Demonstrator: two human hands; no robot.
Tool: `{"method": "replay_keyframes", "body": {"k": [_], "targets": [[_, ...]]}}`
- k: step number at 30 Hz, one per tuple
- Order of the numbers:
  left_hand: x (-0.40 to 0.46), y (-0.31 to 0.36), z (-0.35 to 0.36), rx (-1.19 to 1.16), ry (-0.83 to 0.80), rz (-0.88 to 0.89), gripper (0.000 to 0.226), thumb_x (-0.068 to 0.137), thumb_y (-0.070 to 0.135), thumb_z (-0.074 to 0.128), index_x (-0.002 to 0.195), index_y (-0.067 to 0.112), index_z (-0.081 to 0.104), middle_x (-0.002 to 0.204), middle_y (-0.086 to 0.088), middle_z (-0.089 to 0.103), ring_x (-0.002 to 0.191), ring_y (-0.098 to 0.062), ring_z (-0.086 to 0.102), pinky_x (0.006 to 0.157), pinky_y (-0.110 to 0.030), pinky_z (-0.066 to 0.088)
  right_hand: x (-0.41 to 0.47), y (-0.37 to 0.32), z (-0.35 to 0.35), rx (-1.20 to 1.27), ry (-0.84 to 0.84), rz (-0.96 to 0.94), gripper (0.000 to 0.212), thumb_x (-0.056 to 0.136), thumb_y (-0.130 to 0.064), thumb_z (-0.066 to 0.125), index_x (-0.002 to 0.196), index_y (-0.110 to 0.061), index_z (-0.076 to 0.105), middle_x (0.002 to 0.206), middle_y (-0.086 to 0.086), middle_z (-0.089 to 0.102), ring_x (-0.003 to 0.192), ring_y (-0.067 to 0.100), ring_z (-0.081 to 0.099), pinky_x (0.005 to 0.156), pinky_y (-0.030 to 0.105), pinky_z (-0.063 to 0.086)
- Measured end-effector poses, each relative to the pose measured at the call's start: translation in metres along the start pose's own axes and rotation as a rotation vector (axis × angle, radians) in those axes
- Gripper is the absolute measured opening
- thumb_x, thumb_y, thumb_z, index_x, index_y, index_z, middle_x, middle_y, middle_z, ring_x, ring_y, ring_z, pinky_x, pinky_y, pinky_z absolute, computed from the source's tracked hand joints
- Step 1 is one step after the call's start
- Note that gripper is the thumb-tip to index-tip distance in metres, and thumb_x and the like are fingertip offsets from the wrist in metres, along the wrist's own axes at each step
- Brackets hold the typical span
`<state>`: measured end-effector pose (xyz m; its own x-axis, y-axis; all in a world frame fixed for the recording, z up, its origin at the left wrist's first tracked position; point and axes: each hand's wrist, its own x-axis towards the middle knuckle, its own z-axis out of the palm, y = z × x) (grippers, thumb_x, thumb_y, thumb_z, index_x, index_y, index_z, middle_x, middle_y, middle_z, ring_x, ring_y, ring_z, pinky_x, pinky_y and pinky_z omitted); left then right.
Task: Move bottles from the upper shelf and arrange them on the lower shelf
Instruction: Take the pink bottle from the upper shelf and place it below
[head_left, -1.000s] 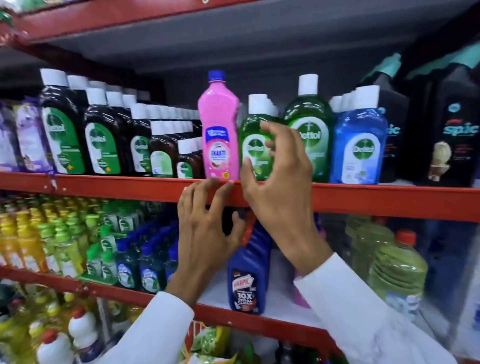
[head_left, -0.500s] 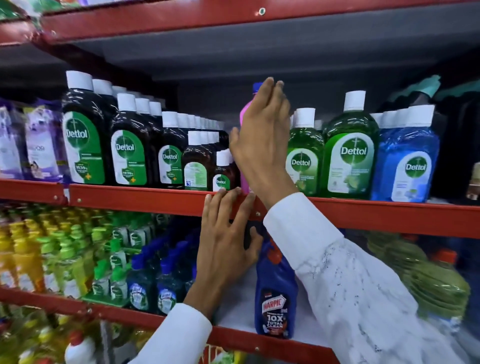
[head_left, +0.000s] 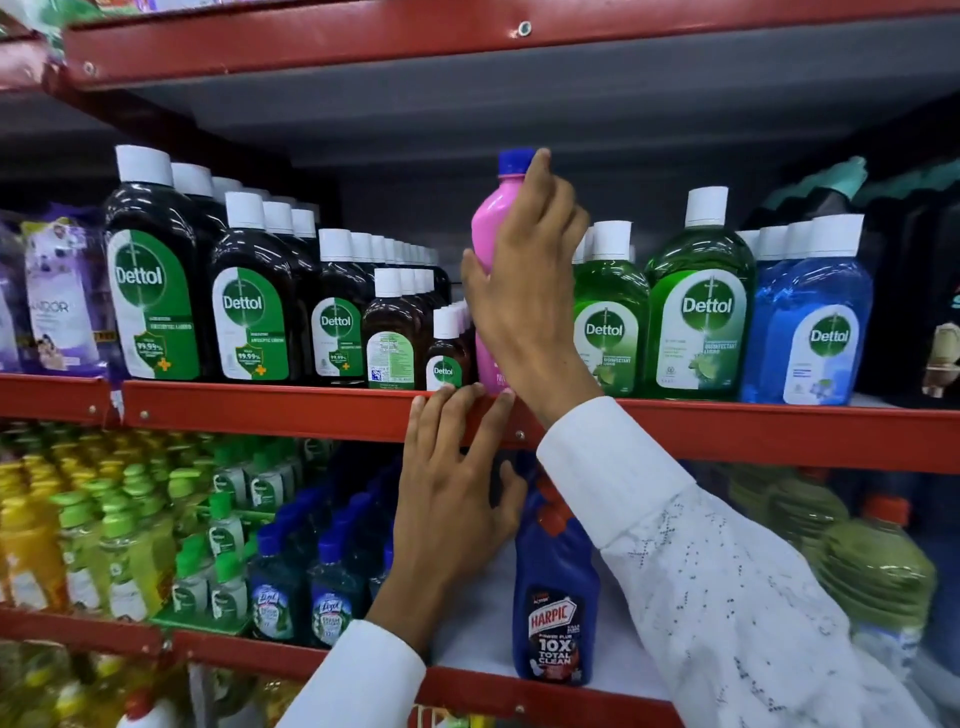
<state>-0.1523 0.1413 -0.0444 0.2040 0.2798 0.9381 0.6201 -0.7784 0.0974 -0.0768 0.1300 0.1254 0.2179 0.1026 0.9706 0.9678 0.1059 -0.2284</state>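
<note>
A pink bottle (head_left: 491, 218) with a blue cap stands upright at the front of the upper shelf (head_left: 260, 410), between brown and green Dettol bottles. My right hand (head_left: 524, 291) wraps around its neck and shoulder, thumb on the left side and fingertips up by the cap. Its lower label is hidden behind my wrist. My left hand (head_left: 452, 499) lies flat against the red front edge of that shelf, fingers spread, holding nothing. Below it, a dark blue Harpic bottle (head_left: 556, 597) stands on the white floor of the lower shelf (head_left: 467, 691).
Brown Dettol bottles (head_left: 249, 306) fill the upper shelf to the left; green (head_left: 698, 312) and blue (head_left: 815, 332) ones stand to the right. On the lower shelf are small blue-capped bottles (head_left: 327, 587), green-capped ones (head_left: 124, 545) and large yellow-green bottles (head_left: 878, 566).
My right hand has gone from the green Dettol bottle to the pink bottle and closed round its neck. The view has come closer. My left hand stays on the shelf edge.
</note>
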Motion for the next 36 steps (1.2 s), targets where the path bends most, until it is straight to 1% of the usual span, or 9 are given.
{"method": "replay_keyframes", "body": {"k": [4,10,13,14,17,26,28,33,36], "targets": [[-0.004,0.004,0.002,0.019,0.009,-0.018,0.062,0.083,0.026,0.066,0.144,0.020,0.052,0.148,-0.010,0.051,0.145,-0.030,0.035,0.121,-0.058,0.034,0.009,-0.007,-0.035,0.178,0.056,-0.005,0.094,0.080,-0.020,0.078,0.153,-0.001,0.021,0.149,0.019,0.038,0.135,0.032,0.038,0.110,0.036,0.039],[-0.004,0.019,0.008,-0.003,0.033,-0.066,0.062,0.082,0.028,0.067,0.141,0.014,0.053,0.150,-0.014,0.047,0.147,-0.034,0.033,0.123,-0.059,0.030,-0.008,0.011,-0.110,0.325,0.049,-0.001,0.096,0.077,-0.027,0.080,0.152,-0.001,0.025,0.143,0.011,0.042,0.126,0.021,0.047,0.105,0.030,0.046],[-0.006,0.031,0.015,-0.024,0.033,-0.054,0.065,0.082,0.028,0.070,0.142,0.014,0.053,0.151,-0.014,0.047,0.149,-0.036,0.032,0.124,-0.059,0.028,-0.038,0.034,-0.145,0.359,-0.041,0.059,0.095,0.078,-0.030,0.081,0.152,-0.007,0.026,0.140,0.001,0.041,0.120,0.007,0.044,0.102,0.009,0.040],[-0.006,0.035,0.017,-0.025,0.035,-0.046,0.065,0.083,0.028,0.068,0.144,0.014,0.052,0.151,-0.015,0.047,0.149,-0.036,0.032,0.125,-0.059,0.027,-0.049,0.042,-0.154,0.361,-0.051,0.077,0.094,0.077,-0.031,0.081,0.151,-0.008,0.028,0.140,0.000,0.042,0.120,0.007,0.045,0.102,0.009,0.039],[-0.004,0.051,0.024,-0.025,0.066,-0.023,0.063,0.084,0.024,0.064,0.145,0.016,0.051,0.149,-0.016,0.049,0.147,-0.039,0.035,0.125,-0.059,0.026,-0.079,0.069,-0.173,0.353,-0.040,0.135,0.093,0.073,-0.028,0.085,0.148,-0.009,0.034,0.143,0.004,0.046,0.128,0.015,0.049,0.109,0.029,0.042],[0.000,0.090,0.040,-0.006,0.103,-0.005,0.062,0.082,0.015,0.062,0.143,0.013,0.054,0.146,-0.017,0.052,0.143,-0.039,0.037,0.123,-0.057,0.030,-0.175,0.146,-0.185,0.335,-0.087,0.330,0.091,0.071,-0.026,0.089,0.145,-0.014,0.038,0.140,0.005,0.050,0.130,0.025,0.051,0.107,0.050,0.044],[0.001,0.093,0.042,-0.014,0.122,-0.011,0.062,0.081,0.013,0.063,0.142,0.011,0.054,0.144,-0.018,0.052,0.142,-0.039,0.038,0.121,-0.056,0.033,-0.191,0.161,-0.177,0.316,-0.112,0.357,0.089,0.071,-0.026,0.089,0.144,-0.014,0.039,0.139,0.004,0.049,0.129,0.024,0.050,0.108,0.046,0.044],[0.000,0.094,0.043,-0.002,0.116,-0.018,0.063,0.080,0.012,0.063,0.142,0.011,0.053,0.144,-0.019,0.051,0.143,-0.039,0.037,0.123,-0.054,0.032,-0.221,0.190,-0.150,0.274,-0.172,0.388,0.085,0.070,-0.018,0.089,0.140,-0.006,0.042,0.137,0.011,0.049,0.125,0.013,0.046,0.106,0.004,0.029],[0.000,0.094,0.042,-0.008,0.102,-0.027,0.065,0.079,0.012,0.063,0.143,0.011,0.051,0.144,-0.018,0.049,0.143,-0.037,0.035,0.123,-0.054,0.031,-0.237,0.204,-0.133,0.246,-0.187,0.388,0.085,0.070,-0.019,0.090,0.139,-0.005,0.041,0.134,0.013,0.049,0.122,0.009,0.043,0.107,0.011,0.033]]}}
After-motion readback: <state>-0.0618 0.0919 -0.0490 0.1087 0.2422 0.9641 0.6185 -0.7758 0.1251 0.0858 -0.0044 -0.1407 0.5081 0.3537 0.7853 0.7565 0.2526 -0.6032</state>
